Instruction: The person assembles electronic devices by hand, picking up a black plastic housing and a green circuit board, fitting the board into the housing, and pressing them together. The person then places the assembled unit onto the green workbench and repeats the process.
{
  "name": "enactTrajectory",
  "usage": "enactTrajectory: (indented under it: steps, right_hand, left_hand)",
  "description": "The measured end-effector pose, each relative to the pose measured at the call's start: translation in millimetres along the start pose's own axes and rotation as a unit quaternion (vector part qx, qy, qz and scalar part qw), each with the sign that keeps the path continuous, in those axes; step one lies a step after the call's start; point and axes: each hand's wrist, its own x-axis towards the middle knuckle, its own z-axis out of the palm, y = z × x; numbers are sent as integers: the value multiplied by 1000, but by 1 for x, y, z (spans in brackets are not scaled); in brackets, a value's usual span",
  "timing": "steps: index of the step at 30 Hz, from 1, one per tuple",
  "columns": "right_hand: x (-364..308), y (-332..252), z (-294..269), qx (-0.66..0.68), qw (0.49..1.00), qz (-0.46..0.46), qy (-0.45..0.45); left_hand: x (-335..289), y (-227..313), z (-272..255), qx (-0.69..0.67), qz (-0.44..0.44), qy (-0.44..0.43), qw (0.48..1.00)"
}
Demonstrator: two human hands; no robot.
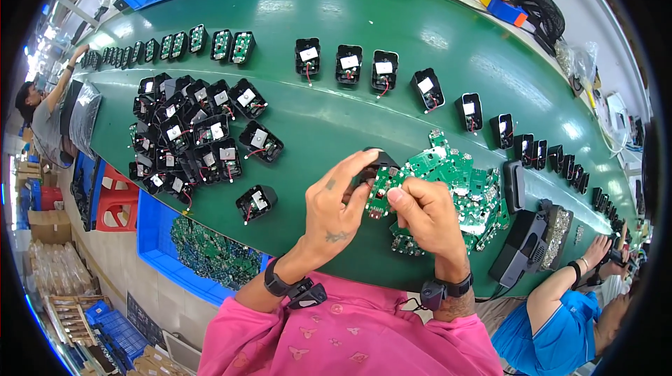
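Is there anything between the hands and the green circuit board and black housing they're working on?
Nothing visible. The right hand already pinches the green circuit board, and the left hand grips the black housing behind it. The board touches the housing, with no other part between them.

Left hand (336, 204) grips small black plastic housing (378, 160), right hand (427, 215) pinches green circuit board (381, 194) against it, over green bench (329, 117).

A long green workbench (315, 19) stands over blue crates (157, 236) and red stools (115, 201).
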Motion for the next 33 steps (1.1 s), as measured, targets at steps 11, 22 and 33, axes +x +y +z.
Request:
enactTrajectory:
  steps: [11,22,33]
  right_hand:
    - [5,7,4,-47,996,6,77]
    - [9,6,19,25,992,-18,124]
    - [11,20,25,-27,992,-71,98]
  left_hand:
    - [3,6,-13,-228,-134,-89,960]
    - [2,5,-5,-245,-199,-74,946]
    - [1,4,3,-206,-219,-54,952]
